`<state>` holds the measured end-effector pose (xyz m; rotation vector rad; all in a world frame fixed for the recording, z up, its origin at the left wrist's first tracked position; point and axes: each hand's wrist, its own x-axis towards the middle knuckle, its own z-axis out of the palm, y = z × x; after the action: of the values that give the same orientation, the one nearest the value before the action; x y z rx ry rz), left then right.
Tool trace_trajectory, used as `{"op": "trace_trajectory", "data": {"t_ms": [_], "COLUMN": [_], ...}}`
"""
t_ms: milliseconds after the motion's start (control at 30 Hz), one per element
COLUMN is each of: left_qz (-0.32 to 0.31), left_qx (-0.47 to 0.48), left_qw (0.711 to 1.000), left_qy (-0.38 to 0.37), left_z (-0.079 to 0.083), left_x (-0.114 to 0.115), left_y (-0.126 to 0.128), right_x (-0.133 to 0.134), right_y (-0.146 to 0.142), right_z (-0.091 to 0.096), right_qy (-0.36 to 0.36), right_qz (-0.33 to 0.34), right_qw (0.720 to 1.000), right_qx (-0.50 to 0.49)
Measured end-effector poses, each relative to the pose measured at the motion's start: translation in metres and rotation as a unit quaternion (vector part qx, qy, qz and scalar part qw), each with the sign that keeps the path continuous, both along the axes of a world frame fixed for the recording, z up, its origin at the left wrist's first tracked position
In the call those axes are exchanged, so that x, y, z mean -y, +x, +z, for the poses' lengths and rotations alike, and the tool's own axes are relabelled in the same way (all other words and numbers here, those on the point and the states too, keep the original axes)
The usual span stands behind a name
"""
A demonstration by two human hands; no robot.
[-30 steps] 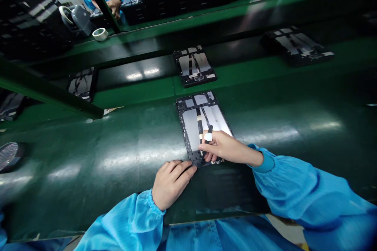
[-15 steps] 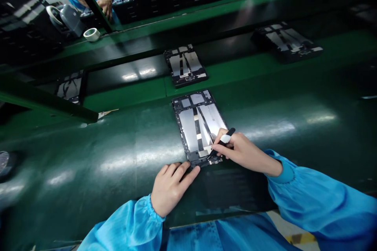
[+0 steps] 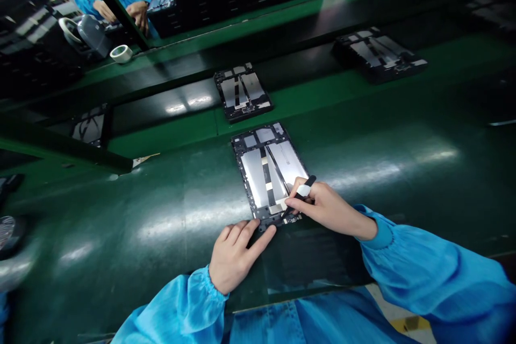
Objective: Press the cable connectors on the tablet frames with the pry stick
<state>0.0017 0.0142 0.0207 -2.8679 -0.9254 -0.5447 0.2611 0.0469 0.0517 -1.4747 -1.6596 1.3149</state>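
Note:
An opened tablet [image 3: 253, 172] lies on the green bench in front of me, its silver inside and dark flex cables facing up. My left hand [image 3: 234, 255] rests at its near left corner, fingers stretched out and thumb apart, touching the edge. In my right hand [image 3: 312, 201] is a pair of black tweezers [image 3: 308, 185] with a white wrap, held like a pen. The tip points down at the dark strip along the tablet's near edge. What lies under the tip is too small to make out.
More opened tablets lie beyond: one in the middle [image 3: 244, 91], one at the right [image 3: 379, 54], one at the left [image 3: 91, 124]. A green post [image 3: 100, 155] juts in from the left. A tape roll [image 3: 121, 54] sits on the far ledge, near a co-worker's hands [image 3: 138, 15].
The view has shifted slightly, so the far tablets appear further left. The tweezer tip has moved a little left along the tablet's near edge. My left hand stays at the corner.

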Motion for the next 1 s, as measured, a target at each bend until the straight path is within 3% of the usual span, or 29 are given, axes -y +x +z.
{"op": "trace_trajectory", "data": {"t_ms": [233, 467, 800, 867, 1000], "left_qz": [0.009, 0.034, -0.016, -0.053, -0.067], "left_qx": [-0.021, 0.016, -0.017, 0.012, 0.060], "left_qw": [1.000, 0.998, 0.994, 0.990, 0.988], "left_qy": [0.003, -0.055, -0.108, -0.129, -0.125], "left_z": [0.002, 0.005, 0.016, 0.012, 0.004], "left_x": [0.002, -0.003, -0.018, -0.022, -0.025], "left_y": [0.002, 0.005, 0.014, 0.006, -0.003], "right_x": [-0.001, 0.000, 0.002, 0.002, 0.001], "right_y": [-0.002, -0.003, -0.003, 0.000, 0.008], "right_z": [0.003, 0.005, -0.001, -0.006, -0.021], "right_qy": [0.005, 0.012, 0.043, 0.068, 0.124], "right_qz": [0.002, 0.003, -0.004, -0.049, -0.263], "right_qw": [1.000, 1.000, 0.999, 0.997, 0.956], "right_qx": [-0.005, 0.006, 0.023, -0.001, -0.047]}}
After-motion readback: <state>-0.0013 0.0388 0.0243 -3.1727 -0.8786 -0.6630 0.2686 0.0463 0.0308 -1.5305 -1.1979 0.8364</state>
